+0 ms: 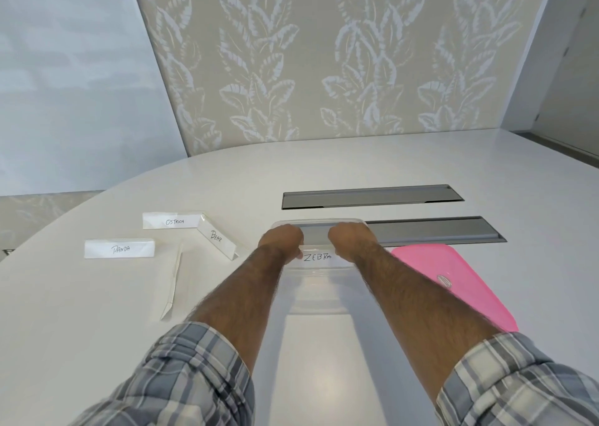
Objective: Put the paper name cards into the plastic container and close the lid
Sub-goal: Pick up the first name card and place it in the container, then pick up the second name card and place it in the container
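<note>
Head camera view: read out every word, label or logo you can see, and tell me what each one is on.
"OSTRICH": handwritten on the far name card.
"BEAR": handwritten on the angled name card.
"PANDA": handwritten on the left name card.
"ZEBRA": handwritten on the held name card, gripped by the left hand and right hand at the clear plastic container.
Oval logo on the pink lid: too blurred to read.

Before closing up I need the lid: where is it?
Head view: the lid lies flat on the table, right of the container, beside the right forearm.
</note>
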Tool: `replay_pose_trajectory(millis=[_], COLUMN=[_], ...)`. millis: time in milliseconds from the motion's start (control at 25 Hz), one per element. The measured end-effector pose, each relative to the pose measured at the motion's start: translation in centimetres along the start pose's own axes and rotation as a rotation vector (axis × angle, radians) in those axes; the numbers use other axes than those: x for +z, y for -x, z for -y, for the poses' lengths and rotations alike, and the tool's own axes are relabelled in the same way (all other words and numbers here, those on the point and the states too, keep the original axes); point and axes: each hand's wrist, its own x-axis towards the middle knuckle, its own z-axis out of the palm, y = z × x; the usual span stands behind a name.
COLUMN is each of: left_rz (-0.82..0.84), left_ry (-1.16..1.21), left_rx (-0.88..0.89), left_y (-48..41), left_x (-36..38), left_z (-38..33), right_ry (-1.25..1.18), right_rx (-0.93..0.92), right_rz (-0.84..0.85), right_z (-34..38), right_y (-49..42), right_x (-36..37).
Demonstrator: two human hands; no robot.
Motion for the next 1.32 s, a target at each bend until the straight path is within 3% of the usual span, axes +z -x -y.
replay_pose_trajectory(millis=[360, 560, 720, 920, 1320], left_rz=[-0.019, -0.056, -0.207, -0.361, -0.367], left_ry=[-0.157, -0.009, 0.057, 0.059, 0.048], left_rx=[0.019, 0.069, 0.160, 0.166, 0.048], left_y=[-0.4, 0.2, 1.6, 5.6, 13.5], left_x=[0.5, 0.0, -2.1, -4.7, -7.7], left_z=[-1.0, -0.6, 1.0, 6.7, 22.0], right_ry=[-0.022, -0.065, -0.190, -0.225, -0.258], right_rx=[0.047, 0.059, 0.104, 0.073, -0.024], right_rz=[0.024, 0.008, -0.072, -0.178, -0.254], right_z=[0.3, -0.2, -0.6, 2.5, 16.4], right_y=[-0.7, -0.2, -0.2, -1.1, -2.2], right_x=[0.8, -0.4, -3.0, -6.8, -13.6])
